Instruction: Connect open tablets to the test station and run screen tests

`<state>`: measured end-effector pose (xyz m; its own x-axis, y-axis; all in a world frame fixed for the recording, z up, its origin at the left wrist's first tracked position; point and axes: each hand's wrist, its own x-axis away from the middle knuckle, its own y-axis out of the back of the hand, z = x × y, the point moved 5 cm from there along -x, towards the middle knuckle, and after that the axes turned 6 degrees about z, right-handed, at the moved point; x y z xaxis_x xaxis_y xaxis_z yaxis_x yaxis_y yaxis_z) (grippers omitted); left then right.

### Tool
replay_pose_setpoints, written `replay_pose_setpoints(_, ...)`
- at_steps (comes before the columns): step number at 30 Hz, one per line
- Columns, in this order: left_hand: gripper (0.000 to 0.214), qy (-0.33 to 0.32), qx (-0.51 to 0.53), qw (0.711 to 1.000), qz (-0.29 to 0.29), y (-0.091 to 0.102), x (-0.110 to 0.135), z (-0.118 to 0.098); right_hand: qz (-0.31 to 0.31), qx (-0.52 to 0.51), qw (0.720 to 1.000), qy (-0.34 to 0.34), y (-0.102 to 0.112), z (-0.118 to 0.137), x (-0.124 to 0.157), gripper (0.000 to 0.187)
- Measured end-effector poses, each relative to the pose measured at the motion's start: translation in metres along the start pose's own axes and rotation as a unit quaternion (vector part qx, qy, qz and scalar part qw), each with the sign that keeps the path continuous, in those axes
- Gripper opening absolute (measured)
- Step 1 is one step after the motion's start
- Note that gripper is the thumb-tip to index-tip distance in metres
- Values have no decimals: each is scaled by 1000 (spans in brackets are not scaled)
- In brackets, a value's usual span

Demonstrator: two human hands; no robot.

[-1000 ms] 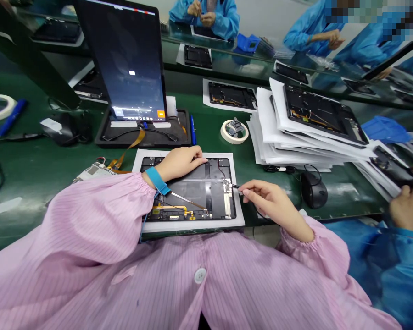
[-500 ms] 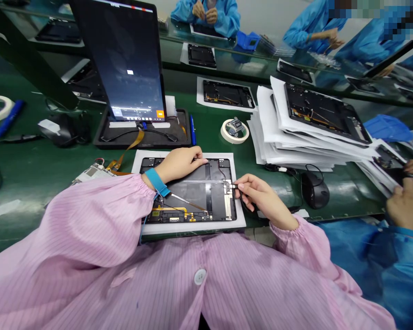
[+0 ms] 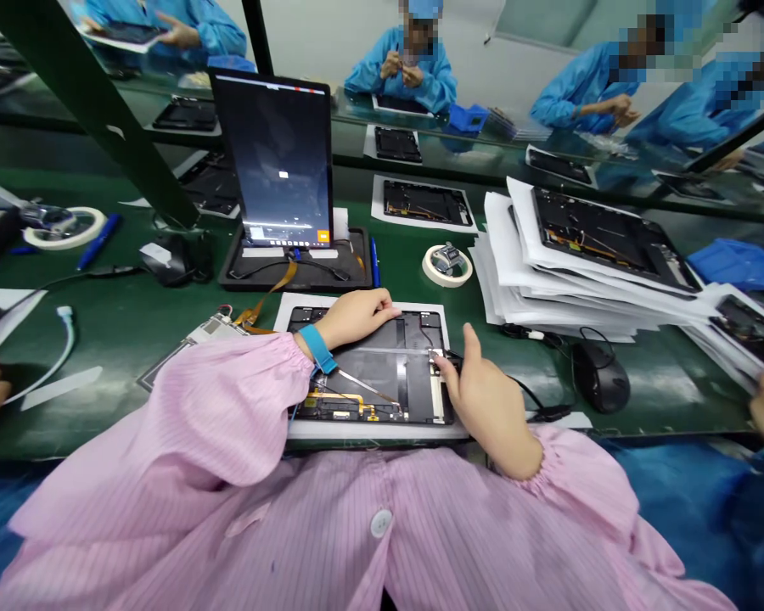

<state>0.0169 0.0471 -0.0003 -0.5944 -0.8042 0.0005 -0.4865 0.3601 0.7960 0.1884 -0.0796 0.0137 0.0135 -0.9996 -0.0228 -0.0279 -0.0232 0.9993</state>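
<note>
Two hands on open tablet (image 3: 382, 365): left hand (image 3: 355, 318) flat, empty; right hand (image 3: 487, 406) half-open, hold hidden.

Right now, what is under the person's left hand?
The left hand rests on a black opened tablet housing, which lies on a white sheet. A corner of the housing shows beside the hand; whatever lies directly beneath the palm is covered.

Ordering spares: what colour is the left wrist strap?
The strap is blue, in the head view.

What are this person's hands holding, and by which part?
Nothing clearly: the left hand rests on the open tablet's upper edge; the right hand's fingers touch a small circuit board, without a visible grip.
</note>
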Motion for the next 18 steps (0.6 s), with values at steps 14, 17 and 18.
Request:
replay_pose_setpoints(14,27,14,-12,999,-26,4,-1,5,15,5,997,71,-14,8,-4,46)
replay_pose_setpoints(17,29,15,-16,999,-42,8,0,5,-7,-69,995,76,-3,-9,-4,47)
replay_pose_setpoints(18,29,14,-16,999,-46,9,0,4,-24,-108,991,80,3,-16,-6,47)
